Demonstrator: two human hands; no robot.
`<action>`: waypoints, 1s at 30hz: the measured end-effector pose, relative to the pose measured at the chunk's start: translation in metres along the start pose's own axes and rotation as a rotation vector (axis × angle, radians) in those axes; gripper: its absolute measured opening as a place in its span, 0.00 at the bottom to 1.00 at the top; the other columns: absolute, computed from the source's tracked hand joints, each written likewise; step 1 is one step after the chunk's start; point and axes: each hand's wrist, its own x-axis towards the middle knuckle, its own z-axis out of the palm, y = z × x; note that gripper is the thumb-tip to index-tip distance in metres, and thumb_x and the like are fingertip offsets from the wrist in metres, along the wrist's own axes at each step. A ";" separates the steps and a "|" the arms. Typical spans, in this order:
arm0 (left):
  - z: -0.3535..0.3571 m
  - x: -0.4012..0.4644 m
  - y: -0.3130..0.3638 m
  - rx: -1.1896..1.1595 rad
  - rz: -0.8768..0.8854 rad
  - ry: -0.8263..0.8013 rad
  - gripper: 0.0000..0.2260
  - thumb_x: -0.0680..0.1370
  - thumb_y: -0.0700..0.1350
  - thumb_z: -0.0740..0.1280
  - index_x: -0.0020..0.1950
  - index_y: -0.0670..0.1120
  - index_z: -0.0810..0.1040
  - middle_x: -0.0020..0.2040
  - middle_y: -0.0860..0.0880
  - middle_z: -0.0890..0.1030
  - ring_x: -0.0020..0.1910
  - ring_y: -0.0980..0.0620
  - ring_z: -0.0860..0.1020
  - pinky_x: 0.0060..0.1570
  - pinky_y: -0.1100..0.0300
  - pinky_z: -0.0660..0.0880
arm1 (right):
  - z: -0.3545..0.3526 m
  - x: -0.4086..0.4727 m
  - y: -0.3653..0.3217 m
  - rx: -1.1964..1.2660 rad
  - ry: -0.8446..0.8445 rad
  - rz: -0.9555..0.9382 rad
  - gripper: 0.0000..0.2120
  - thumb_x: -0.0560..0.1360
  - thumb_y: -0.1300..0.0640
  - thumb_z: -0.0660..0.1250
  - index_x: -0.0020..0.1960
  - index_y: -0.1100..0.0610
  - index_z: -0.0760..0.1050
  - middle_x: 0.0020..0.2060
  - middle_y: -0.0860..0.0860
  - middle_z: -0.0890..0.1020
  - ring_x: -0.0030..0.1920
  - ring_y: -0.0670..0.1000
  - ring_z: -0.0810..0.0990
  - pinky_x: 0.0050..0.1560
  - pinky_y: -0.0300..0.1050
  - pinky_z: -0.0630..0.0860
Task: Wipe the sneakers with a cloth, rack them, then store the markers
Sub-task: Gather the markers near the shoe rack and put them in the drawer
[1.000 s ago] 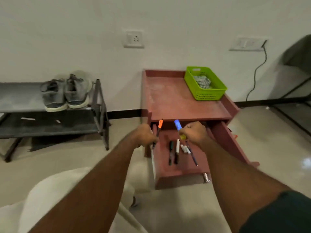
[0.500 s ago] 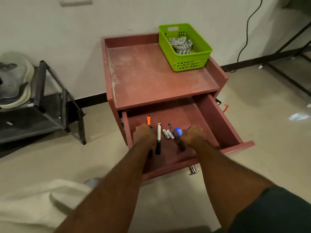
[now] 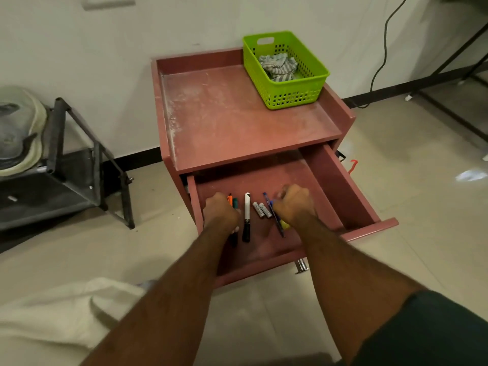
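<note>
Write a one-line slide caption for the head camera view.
Both hands lay markers in the open reddish wooden drawer, below a green plastic basket.

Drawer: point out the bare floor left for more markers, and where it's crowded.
Free: the drawer floor behind the markers, up to the cabinet top's edge, and the strip between the right hand and the right wall. Crowded: the middle, from the left hand past the white marker and batteries.

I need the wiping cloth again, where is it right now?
In the head view, the striped cloth lies bunched inside the green basket, at the back right corner of the red cabinet's top.
</note>
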 end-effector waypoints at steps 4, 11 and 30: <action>-0.048 -0.015 0.014 -0.052 0.214 0.140 0.11 0.75 0.52 0.71 0.40 0.46 0.77 0.37 0.47 0.82 0.38 0.49 0.81 0.42 0.53 0.80 | -0.013 -0.018 -0.034 0.043 0.155 -0.234 0.05 0.72 0.57 0.70 0.48 0.54 0.79 0.46 0.53 0.80 0.49 0.56 0.80 0.50 0.45 0.77; -0.176 -0.037 -0.010 -0.047 0.409 0.237 0.11 0.77 0.52 0.69 0.38 0.47 0.77 0.34 0.48 0.82 0.35 0.50 0.82 0.43 0.50 0.81 | -0.006 -0.065 -0.140 0.055 0.239 -0.603 0.14 0.68 0.59 0.68 0.53 0.57 0.78 0.48 0.55 0.81 0.50 0.59 0.80 0.51 0.49 0.76; -0.469 -0.155 -0.374 0.084 -0.114 0.650 0.10 0.76 0.50 0.71 0.39 0.46 0.77 0.33 0.48 0.82 0.33 0.50 0.83 0.40 0.49 0.82 | 0.232 -0.363 -0.442 0.136 -0.212 -1.162 0.08 0.74 0.59 0.63 0.52 0.54 0.77 0.48 0.53 0.81 0.47 0.55 0.79 0.44 0.46 0.76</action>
